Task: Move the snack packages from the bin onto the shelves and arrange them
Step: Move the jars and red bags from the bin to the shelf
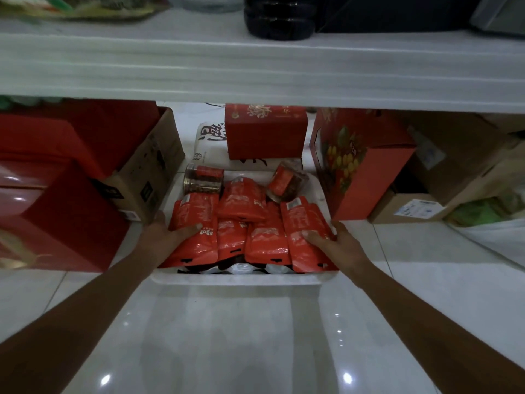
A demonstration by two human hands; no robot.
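Note:
A white bin (241, 278) sits on the tiled floor under a white shelf (255, 72). Several red snack pouches (241, 203) fill it, with two clear jars (203, 179) bearing red labels at the back. My left hand (167, 230) grips the bin's left side, thumb pressed on the leftmost red pouch (196, 220). My right hand (338, 241) grips the bin's right side, thumb lying on the rightmost red pouch (301, 226). Fingers of both hands are hidden outside the bin walls.
Red gift boxes (56, 200) and a cardboard box (147, 172) stand close on the left. A red fruit-print box (360, 163) and cardboard boxes (412, 209) crowd the right. Behind the bin lie a red box (265, 130) and a white sack. A dark bottle (279, 18) stands on the shelf.

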